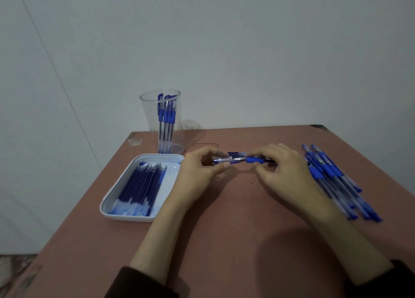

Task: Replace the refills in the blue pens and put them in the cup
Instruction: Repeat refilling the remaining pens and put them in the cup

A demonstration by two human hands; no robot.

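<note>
On the brown tabletop (pixel 224 241), a white tray (pixel 157 156) on the left holds many blue refills (pixel 141 185). A pile of blue pens (pixel 332 178) waits on the right. Between them, the left hand (pixel 199 169) and right hand (pixel 280 165) each pinch one end of a pen (pixel 244 159). Far left, the clear cup (pixel 148 118) already holds a few finished pens (pixel 167 116). Many are left, I think.

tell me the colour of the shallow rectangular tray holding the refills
White; the shallow rectangular plastic tray shows best in the head view.
</note>
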